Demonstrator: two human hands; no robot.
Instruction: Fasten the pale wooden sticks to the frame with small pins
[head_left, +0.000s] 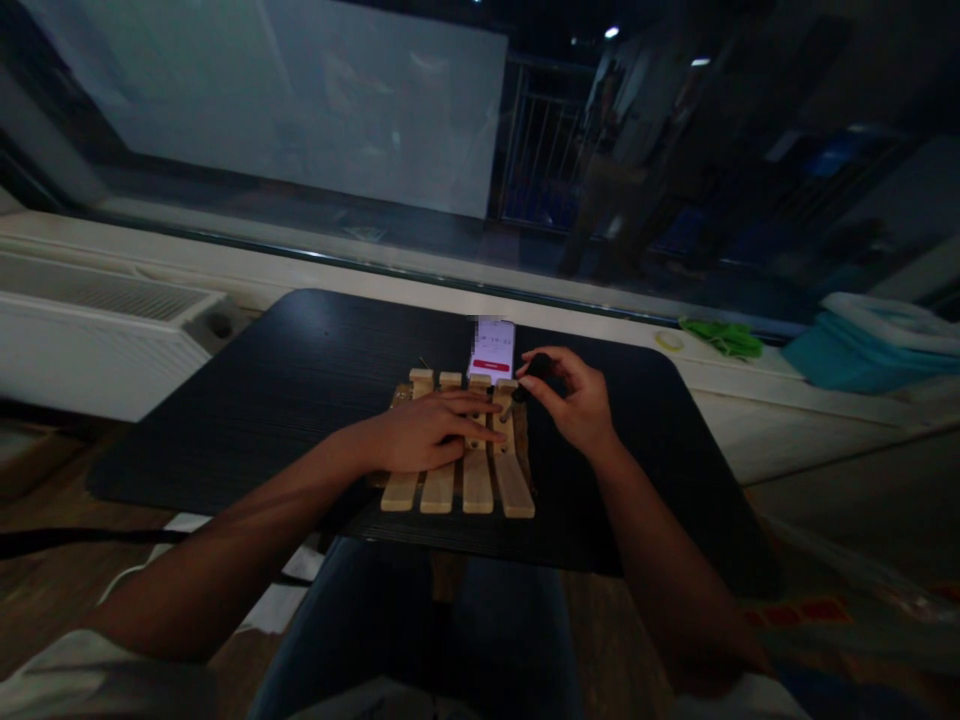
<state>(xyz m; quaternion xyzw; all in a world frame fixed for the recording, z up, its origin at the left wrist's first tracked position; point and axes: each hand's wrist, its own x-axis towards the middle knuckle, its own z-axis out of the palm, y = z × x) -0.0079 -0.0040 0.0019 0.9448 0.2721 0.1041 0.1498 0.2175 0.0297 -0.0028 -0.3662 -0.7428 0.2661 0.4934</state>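
Right grip (574, 405) pinches a dark tool (535, 369) just over wooden slats (480, 487) under the flat left grip (427, 435).

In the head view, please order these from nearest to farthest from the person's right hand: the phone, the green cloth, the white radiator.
Measured from the right hand, which holds a small dark tool:
1. Phone, just to its left, behind the wooden slats.
2. Green cloth, farther off to the right.
3. White radiator, far left.
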